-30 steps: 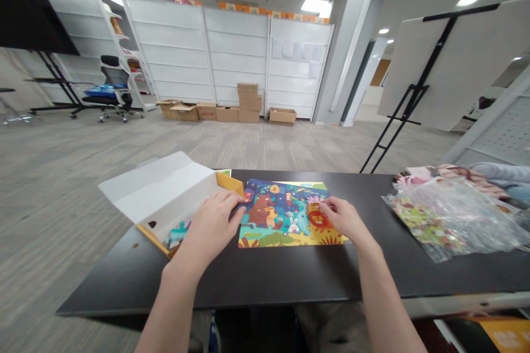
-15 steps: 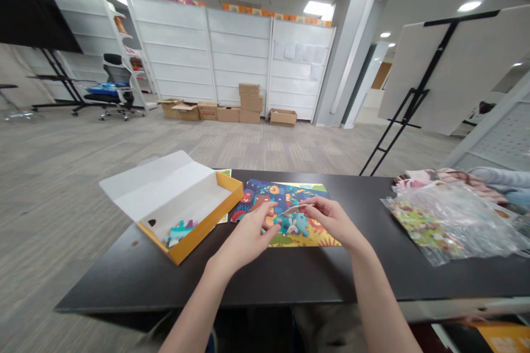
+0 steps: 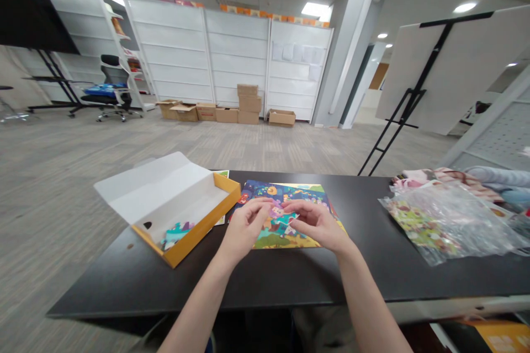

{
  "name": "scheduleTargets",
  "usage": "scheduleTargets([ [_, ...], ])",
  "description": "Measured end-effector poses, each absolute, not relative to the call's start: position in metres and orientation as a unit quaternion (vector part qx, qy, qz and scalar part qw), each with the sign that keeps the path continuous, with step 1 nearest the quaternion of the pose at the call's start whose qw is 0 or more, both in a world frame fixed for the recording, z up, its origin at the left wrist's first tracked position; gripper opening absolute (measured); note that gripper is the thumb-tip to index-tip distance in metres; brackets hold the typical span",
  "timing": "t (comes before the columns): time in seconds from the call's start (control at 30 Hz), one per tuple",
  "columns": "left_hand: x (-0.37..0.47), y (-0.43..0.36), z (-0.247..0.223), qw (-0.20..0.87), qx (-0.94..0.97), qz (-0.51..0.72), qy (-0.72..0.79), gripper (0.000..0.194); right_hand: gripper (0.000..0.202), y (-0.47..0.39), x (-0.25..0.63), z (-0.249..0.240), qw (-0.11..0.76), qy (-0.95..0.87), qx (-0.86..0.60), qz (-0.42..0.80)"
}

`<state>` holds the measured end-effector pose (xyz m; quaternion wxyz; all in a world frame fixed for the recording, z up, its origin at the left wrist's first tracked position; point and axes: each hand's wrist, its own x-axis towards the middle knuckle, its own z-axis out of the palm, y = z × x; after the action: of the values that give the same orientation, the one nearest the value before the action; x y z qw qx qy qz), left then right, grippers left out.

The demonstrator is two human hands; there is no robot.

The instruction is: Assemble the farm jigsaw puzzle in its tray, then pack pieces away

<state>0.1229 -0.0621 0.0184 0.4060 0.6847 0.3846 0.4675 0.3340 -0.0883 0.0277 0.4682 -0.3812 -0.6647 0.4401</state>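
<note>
A pink and teal puzzle piece (image 3: 282,215) is held between my two hands, above a colourful animal picture sheet (image 3: 275,240) on the dark table. My left hand (image 3: 246,226) pinches its left side with thumb and fingers. At the right side, my right hand (image 3: 318,225) has its thumb and fingers closed on the piece. Whether it is one piece or two joined, I cannot tell. To the left stands an open yellow box (image 3: 202,230) with a white lid, and several puzzle pieces (image 3: 177,233) lie inside it.
On the right of the table (image 3: 256,281) lies a clear plastic bag (image 3: 451,226) of colourful pieces, with folded cloths (image 3: 451,179) behind it. A whiteboard on a black stand (image 3: 414,99) rises beyond the table. Cardboard boxes (image 3: 248,110) line the far shelves.
The piece has turned from edge-on to showing its pink and teal face. My left hand has closed on it, and both hands now hold it. The view has shifted slightly.
</note>
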Motion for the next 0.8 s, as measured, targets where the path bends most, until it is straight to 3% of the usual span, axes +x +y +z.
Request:
scheduleTargets([
  [0.13, 0.124, -0.057, 0.014, 0.409, 0.624, 0.530, 0.402, 0.025, 0.024, -0.091, 0.332, 0.035, 0.487, -0.686, -0.351, 0.412],
  [0.3, 0.121, -0.051, 0.003, 0.482, 0.573, 0.514, 0.419, 0.059, 0.018, -0.082, 0.326, 0.028, 0.543, -0.630, -0.414, 0.370],
  [0.47, 0.125, -0.056, 0.004, 0.544, 0.594, 0.467, 0.366, 0.036, 0.025, -0.069, 0.317, 0.007, 0.578, -0.548, -0.455, 0.398],
  [0.6, 0.131, -0.061, 0.008, 0.583, 0.566, 0.460, 0.357, 0.036, 0.021, -0.067, 0.311, 0.003, 0.570, -0.575, -0.482, 0.334],
  [0.8, 0.123, -0.059, 0.012, 0.476, 0.649, 0.455, 0.380, 0.034, 0.015, -0.074, 0.303, 0.013, 0.535, -0.634, -0.484, 0.278],
])
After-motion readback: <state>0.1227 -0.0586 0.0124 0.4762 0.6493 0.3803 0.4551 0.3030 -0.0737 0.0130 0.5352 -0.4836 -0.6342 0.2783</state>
